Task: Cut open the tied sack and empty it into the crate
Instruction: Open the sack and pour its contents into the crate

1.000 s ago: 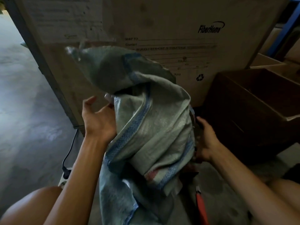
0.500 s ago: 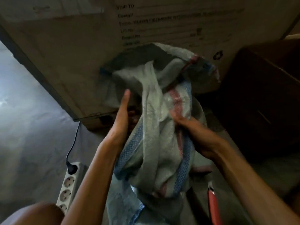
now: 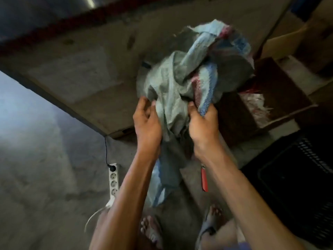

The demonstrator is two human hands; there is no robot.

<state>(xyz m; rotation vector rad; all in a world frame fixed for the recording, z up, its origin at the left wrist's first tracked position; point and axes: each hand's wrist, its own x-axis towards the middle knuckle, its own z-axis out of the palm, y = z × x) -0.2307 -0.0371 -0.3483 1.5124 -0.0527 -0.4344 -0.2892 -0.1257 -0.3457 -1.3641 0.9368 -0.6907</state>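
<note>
A grey woven sack [image 3: 182, 82] with blue and red stripes is bunched up in the air in front of me. My left hand [image 3: 146, 121] grips its left fold and my right hand [image 3: 202, 123] is closed on its right fold by the blue stripe. The sack's upper end hangs over the near corner of a brown cardboard box [image 3: 281, 98], where pale and red stuff [image 3: 254, 100] lies inside. A black plastic crate [image 3: 295, 179] stands on the floor at the right. A red-handled cutter [image 3: 204, 179] lies on the floor under my right forearm.
A very large cardboard carton [image 3: 86, 73] fills the space behind the sack. A white power strip [image 3: 113, 179] with a black plug lies on the concrete floor at the left. My feet in sandals [image 3: 151, 230] are below. More cardboard boxes [image 3: 288, 40] stand at the upper right.
I have stood up and the view now looks further down. Both hands have raised the sack and carried it to the right, over the brown box. My left hand has closed on the sack.
</note>
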